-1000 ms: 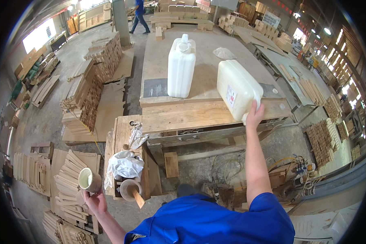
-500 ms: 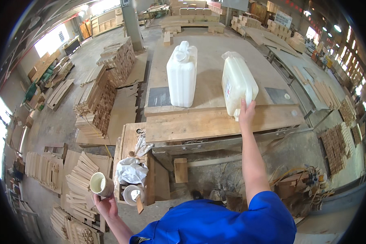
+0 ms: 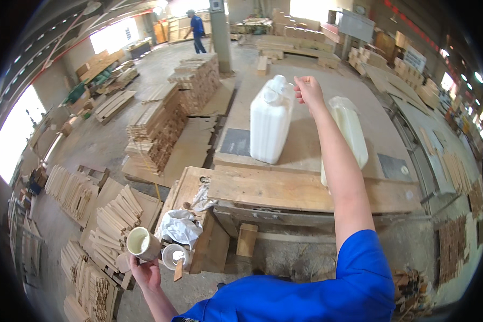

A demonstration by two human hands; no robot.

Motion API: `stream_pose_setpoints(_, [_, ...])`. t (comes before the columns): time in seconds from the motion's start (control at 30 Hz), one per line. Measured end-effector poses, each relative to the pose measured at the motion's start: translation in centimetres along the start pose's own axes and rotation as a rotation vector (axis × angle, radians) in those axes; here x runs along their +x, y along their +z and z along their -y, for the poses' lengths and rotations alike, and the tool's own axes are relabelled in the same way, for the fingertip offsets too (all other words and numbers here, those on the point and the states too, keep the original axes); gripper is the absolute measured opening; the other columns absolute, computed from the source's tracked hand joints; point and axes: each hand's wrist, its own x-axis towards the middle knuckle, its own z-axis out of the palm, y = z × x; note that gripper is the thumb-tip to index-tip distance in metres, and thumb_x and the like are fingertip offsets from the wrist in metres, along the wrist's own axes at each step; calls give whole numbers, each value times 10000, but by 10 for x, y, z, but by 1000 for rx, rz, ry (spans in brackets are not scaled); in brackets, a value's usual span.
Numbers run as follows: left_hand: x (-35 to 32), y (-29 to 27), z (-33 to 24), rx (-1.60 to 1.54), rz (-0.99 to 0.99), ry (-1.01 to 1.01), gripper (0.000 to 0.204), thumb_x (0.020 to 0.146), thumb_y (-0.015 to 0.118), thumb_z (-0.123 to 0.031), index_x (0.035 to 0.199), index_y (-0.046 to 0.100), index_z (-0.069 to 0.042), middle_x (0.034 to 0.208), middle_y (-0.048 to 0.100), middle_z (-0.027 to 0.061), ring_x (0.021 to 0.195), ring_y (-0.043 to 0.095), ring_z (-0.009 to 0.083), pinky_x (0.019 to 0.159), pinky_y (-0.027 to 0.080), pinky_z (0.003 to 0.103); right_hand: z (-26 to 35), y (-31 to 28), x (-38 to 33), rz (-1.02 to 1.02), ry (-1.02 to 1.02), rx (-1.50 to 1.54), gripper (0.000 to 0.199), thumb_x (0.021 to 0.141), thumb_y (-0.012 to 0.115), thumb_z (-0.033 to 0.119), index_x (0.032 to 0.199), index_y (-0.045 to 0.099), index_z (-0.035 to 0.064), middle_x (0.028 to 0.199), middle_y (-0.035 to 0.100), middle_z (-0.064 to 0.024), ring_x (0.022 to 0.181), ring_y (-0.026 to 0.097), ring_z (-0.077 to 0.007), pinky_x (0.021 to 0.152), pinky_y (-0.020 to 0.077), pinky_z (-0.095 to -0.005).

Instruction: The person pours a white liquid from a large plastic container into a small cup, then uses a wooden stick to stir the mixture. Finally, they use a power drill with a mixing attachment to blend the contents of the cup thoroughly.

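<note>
My left hand (image 3: 145,271) is low at the left and grips a cream-coloured cup (image 3: 140,242), held tilted above stacked wood strips. My right hand (image 3: 307,90) is stretched far out over the wooden workbench (image 3: 284,190). Its fingers are curled together with nothing visible in them, just right of the cap of a white jerrycan (image 3: 270,126) that stands upright. A second, translucent cream jerrycan (image 3: 351,131) stands to the right, partly hidden behind my forearm.
A second cup with a wooden stick (image 3: 173,256) and a crumpled white bag (image 3: 180,225) sit on a low wooden crate by the bench. Stacks of wood strips (image 3: 161,121) fill the floor to the left. A person in blue (image 3: 197,29) walks far off.
My right hand let go of the cream jerrycan, which now stands upright, and moved left toward the white jerrycan's cap. The left hand keeps holding the cup.
</note>
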Motion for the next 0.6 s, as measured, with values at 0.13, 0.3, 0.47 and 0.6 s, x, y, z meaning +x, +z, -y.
stream_pose_setpoints(0.13, [-24, -11, 4, 71, -22, -13, 271, 897, 441, -261, 1102, 517, -101, 1095, 554, 48, 987, 558, 218, 805, 495, 362, 6, 41, 49, 229, 208, -291, 351, 785, 640, 300, 965, 503, 31, 765, 572, -76, 610, 571, -144, 487, 477, -275])
stream_pose_setpoints(0.3, [-43, -1, 27, 42, 16, -150, 291, 887, 452, -269, 1068, 549, -63, 1055, 593, 70, 979, 574, 214, 823, 482, 368, 4, 48, 57, 128, 174, -219, 403, 770, 654, 256, 1026, 447, 23, 814, 576, -109, 623, 582, -177, 497, 492, -306])
stream_pose_setpoints(0.47, [-39, -1, 39, 115, 233, -288, 341, 905, 400, -265, 1188, 484, -94, 1167, 537, 48, 1082, 510, 206, 864, 437, 361, 25, 49, -3, 77, 70, -36, 480, 739, 682, 182, 1057, 380, -13, 858, 567, -158, 559, 591, -209, 455, 512, -331])
stream_pose_setpoints(0.6, [-27, -7, 69, 163, 409, -536, 334, 899, 439, -264, 1218, 465, -165, 1150, 542, -4, 1026, 533, 148, 761, 464, 338, 42, 56, -91, 147, 82, 99, 477, 773, 649, 158, 1093, 339, -13, 872, 557, -152, 610, 604, -219, 502, 524, -347])
